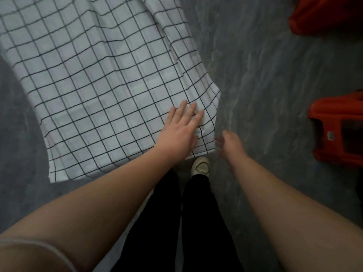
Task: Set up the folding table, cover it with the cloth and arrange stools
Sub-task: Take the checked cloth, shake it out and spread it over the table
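While left hand [181, 130] flattens cloth [102, 79], right hand [228, 143] blurred.

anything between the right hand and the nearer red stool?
Nothing. In the head view, only bare grey floor separates the right hand, blurred beside the cloth's corner, from the nearer red stool.

Pretty dim, flat lighting all round, no hard shadows or glare to be seen. The right hand [228, 143] is smeared by motion blur, and the cloth [102, 79] grid is bent by wide-angle distortion.
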`<state>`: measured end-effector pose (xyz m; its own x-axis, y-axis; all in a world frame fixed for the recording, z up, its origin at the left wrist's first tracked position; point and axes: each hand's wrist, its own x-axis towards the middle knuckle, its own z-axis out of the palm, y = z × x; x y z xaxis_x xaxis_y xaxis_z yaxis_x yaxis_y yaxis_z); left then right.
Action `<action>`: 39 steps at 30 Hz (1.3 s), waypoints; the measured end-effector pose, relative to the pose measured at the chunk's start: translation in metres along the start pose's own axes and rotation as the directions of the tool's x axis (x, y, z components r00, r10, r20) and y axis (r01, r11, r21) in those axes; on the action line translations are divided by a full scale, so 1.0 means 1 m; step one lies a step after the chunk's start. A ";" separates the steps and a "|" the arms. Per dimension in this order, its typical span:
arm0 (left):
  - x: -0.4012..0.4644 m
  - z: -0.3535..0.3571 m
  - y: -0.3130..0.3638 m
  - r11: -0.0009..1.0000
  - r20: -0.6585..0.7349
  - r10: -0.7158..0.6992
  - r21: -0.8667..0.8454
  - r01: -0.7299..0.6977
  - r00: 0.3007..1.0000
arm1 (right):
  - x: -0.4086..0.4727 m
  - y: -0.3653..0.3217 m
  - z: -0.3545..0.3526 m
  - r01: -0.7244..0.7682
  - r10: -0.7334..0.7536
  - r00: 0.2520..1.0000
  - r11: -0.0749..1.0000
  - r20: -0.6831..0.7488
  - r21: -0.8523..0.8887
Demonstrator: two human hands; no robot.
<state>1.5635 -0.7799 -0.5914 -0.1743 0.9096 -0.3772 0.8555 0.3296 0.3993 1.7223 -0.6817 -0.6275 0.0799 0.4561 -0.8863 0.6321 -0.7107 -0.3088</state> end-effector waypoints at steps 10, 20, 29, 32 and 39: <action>0.014 0.033 0.000 0.993 -0.031 -0.021 0.112 0.024 0.999 | 0.036 0.009 0.008 -0.335 0.212 0.917 0.869 0.339 0.364; 0.015 0.034 0.002 0.987 0.044 -0.052 0.157 0.045 0.998 | 0.018 0.039 -0.031 -0.433 -0.012 0.845 0.574 0.535 0.696; 0.016 0.041 -0.002 0.980 0.021 -0.051 0.195 0.046 0.998 | 0.022 0.053 -0.025 0.041 0.252 0.900 0.762 -0.355 0.646; 0.016 0.043 -0.002 0.981 -0.012 -0.037 0.191 0.038 0.999 | 0.029 0.052 -0.018 0.081 0.208 0.872 0.831 -0.442 0.551; 0.009 0.040 -0.002 0.976 -0.100 -0.072 0.198 0.091 0.992 | -0.012 0.013 0.005 0.763 -0.796 0.605 0.566 0.033 -0.313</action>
<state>1.5798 -0.7827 -0.6285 -0.2833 0.9041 -0.3198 0.9156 0.3542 0.1902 1.7258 -0.6984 -0.6228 -0.4801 0.8238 -0.3014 0.6599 0.1127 -0.7428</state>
